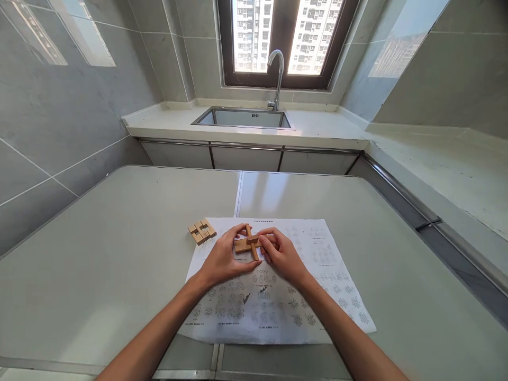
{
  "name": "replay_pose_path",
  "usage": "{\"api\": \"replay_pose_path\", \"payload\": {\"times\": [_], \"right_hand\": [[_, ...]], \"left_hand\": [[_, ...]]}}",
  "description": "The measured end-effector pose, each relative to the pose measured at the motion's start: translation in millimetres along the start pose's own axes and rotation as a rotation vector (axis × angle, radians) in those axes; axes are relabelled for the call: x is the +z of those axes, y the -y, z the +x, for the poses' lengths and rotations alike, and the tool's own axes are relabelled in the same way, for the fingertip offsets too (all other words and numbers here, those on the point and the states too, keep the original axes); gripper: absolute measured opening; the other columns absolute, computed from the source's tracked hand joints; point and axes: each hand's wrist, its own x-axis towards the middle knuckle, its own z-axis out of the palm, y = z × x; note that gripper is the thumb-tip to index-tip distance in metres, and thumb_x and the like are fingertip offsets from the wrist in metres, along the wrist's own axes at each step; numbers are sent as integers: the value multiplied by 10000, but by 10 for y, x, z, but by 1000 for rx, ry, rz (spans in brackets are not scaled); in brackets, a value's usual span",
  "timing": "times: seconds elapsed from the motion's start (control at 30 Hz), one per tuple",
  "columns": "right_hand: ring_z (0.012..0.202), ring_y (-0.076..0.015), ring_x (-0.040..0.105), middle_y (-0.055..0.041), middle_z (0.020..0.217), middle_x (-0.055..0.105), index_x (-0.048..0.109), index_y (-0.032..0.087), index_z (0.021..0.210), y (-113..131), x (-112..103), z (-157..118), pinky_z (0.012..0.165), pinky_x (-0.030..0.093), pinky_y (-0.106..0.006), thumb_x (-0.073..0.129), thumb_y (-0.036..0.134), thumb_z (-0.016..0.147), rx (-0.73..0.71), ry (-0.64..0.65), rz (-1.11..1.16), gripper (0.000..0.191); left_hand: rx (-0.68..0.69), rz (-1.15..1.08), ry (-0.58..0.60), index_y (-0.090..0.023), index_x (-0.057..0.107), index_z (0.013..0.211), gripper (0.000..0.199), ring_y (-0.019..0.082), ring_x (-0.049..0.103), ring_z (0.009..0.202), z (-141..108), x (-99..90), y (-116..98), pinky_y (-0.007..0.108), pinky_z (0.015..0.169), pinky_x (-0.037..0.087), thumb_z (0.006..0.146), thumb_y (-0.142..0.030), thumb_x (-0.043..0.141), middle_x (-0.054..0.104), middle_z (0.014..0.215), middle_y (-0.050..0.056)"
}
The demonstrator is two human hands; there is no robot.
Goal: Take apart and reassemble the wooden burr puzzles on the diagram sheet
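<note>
Over a printed sheet [273,330], several wooden puzzle pieces [242,245] are joined in a cross shape. My left hand [222,256] curves around its left side, thumb and fingertips on the two ends of an upright wooden stick [254,252]. My right hand [283,255] pinches the right side of the assembly with thumb and index finger. Its fingers partly hide the right end of the crossbar. Beside the sheet's upper left corner lies a flat group of notched wooden pieces [202,231], touched by neither hand.
Rows of small diagrams cover the sheet, which lies on a pale table [119,254] with a centre seam. Beyond its far edge stands a counter [325,119] with a sink [246,117] and a curved faucet [277,79] under a window. Tiled walls flank both sides.
</note>
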Motion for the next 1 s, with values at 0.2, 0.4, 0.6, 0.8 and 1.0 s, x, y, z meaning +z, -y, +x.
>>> {"api": "replay_pose_path", "payload": {"times": [0.2, 0.4, 0.6, 0.8, 1.0], "right_hand": [[490, -89, 421, 56, 659, 554, 624, 213, 1067, -17, 2, -3, 450, 338, -220, 615, 593, 996, 38, -7, 18, 387], [451, -89, 407, 79, 606, 530, 610, 218, 1045, 3, 12, 6, 425, 336, -216, 595, 588, 1004, 42, -11, 21, 372], [532, -114, 502, 43, 674, 593, 634, 213, 1063, 40, 11, -5, 511, 419, -243, 595, 565, 1012, -6, -45, -15, 358], [713, -163, 627, -58, 942, 749, 641, 219, 1138, 93, 39, -45, 669, 514, -296, 575, 460, 1045, -180, -115, -173, 267], [623, -149, 591, -35, 875, 716, 650, 223, 1095, 56, 42, -50, 606, 503, -293, 595, 458, 1036, -204, -74, -197, 249]], "left_hand": [[-12, 63, 76, -238, 451, 1464, 774, 293, 663, 1202, -2, -21, 15, 443, 1042, 552, 819, -437, 832, 641, 1361, 110], [3, 124, 81, -235, 434, 1498, 813, 333, 639, 1256, -7, 10, 78, 474, 1062, 542, 835, -496, 824, 615, 1423, 137], [-10, 71, 86, -230, 418, 1540, 905, 352, 625, 1297, -2, 5, 90, 492, 1113, 511, 804, -523, 856, 609, 1439, 148], [-67, -228, 48, -280, 320, 1628, 1013, 343, 550, 1418, 4, -53, 97, 498, 1224, 409, 807, -557, 845, 518, 1576, 146], [-132, -365, 69, -279, 482, 1547, 876, 359, 538, 1434, 20, -91, 123, 520, 1236, 397, 803, -536, 866, 558, 1556, 134]]}}
